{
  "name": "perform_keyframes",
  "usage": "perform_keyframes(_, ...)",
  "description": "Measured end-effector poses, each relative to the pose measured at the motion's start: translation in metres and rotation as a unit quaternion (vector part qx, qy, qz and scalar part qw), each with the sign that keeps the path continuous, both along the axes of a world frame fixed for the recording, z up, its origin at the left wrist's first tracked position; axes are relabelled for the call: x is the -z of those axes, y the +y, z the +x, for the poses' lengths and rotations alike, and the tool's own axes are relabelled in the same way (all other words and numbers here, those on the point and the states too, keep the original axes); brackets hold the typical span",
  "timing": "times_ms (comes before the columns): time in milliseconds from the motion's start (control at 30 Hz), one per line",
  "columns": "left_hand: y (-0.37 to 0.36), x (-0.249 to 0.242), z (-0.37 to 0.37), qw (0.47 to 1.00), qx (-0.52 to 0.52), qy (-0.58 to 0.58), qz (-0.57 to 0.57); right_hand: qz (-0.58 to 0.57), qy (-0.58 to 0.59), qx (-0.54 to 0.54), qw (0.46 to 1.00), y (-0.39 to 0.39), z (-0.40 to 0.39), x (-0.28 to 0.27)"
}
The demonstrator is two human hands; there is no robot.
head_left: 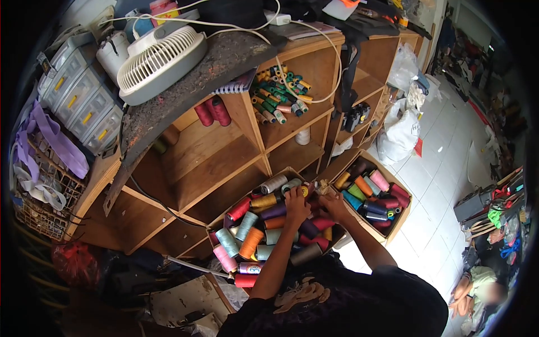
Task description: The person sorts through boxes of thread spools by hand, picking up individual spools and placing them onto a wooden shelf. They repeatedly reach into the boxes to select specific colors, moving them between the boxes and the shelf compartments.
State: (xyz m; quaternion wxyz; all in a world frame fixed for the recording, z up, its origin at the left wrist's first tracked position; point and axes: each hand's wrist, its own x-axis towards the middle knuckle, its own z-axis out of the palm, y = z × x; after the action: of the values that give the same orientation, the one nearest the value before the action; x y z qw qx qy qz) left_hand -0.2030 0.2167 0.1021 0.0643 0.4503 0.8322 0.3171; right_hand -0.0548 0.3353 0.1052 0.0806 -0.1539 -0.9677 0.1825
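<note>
Head view: handling thread spools (251, 242) in the left-hand box (289, 171) seems the step in hand. From that box's centre, the left hand (297, 208) reaches toward one o'clock, the right hand (335, 206) toward two; both sets of fingers bend downward, grip impossible to tell. Another spool box (402, 227) lies toward three. Moving on probably calls for fingertips clear of neighbouring spools.

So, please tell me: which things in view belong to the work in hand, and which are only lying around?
Likely in the work:
- left hand and right hand
- thread spools beneath them
- perhaps the neighbouring box of spools

Apparently just lying around:
- fan
- plastic drawers
- purple fabric
- white bag
</note>
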Motion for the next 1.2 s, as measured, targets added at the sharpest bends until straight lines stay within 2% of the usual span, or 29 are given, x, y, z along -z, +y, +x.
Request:
perform_keyframes(133,-0.002,-0.002,0.001,1.0,0.002,0.013,0.006,-0.027,0.054,0.03,0.998,-0.004,0.023,-0.013)
perform_keyframes(233,-0.001,-0.005,0.003,0.999,-0.004,0.027,-0.017,-0.09,0.066,0.084,0.99,-0.006,0.056,-0.029)
perform_keyframes(333,-0.002,-0.008,0.001,0.998,0.003,0.024,-0.064,-0.148,0.151,0.158,0.965,-0.016,0.085,-0.04)
perform_keyframes(367,-0.002,-0.011,0.0,0.996,0.018,0.017,-0.089,-0.123,0.19,0.164,0.96,-0.015,0.096,-0.03)
perform_keyframes(467,-0.006,-0.02,-0.001,0.988,0.056,0.01,-0.146,-0.236,0.191,0.245,0.921,-0.02,0.114,-0.036)
perform_keyframes(600,-0.008,-0.019,-0.003,0.986,0.079,0.026,-0.147,-0.257,0.236,0.267,0.898,-0.022,0.115,-0.029)
perform_keyframes(700,-0.013,-0.021,-0.007,0.991,0.096,-0.009,-0.088,-0.412,0.255,0.306,0.82,-0.023,0.103,-0.028)
perform_keyframes(800,-0.023,-0.032,-0.011,0.988,0.113,-0.097,0.038,-0.557,0.33,0.25,0.72,-0.032,0.084,-0.034)
perform_keyframes(833,-0.029,-0.044,-0.01,0.98,0.118,-0.131,0.088,-0.601,0.329,0.217,0.695,-0.039,0.077,-0.047)
perform_keyframes(933,-0.052,-0.082,-0.006,0.958,0.168,-0.201,0.115,-0.685,0.272,0.182,0.651,-0.056,0.056,-0.069)
perform_keyframes(967,-0.06,-0.089,-0.004,0.951,0.176,-0.234,0.098,-0.689,0.259,0.158,0.659,-0.062,0.049,-0.068)
perform_keyframes(1000,-0.066,-0.097,-0.001,0.922,0.184,-0.324,0.109,-0.695,0.25,0.133,0.661,-0.068,0.04,-0.07)
perform_keyframes(1067,-0.076,-0.105,0.006,0.84,0.192,-0.489,0.134,-0.708,0.231,0.076,0.663,-0.08,0.021,-0.076)
perform_keyframes(1100,-0.08,-0.089,0.002,0.86,0.185,-0.465,0.106,-0.684,0.225,0.035,0.693,-0.084,0.012,-0.074)
perform_keyframes(1200,-0.099,-0.11,0.006,0.87,0.108,-0.437,0.203,-0.653,0.238,0.006,0.719,-0.1,-0.014,-0.088)
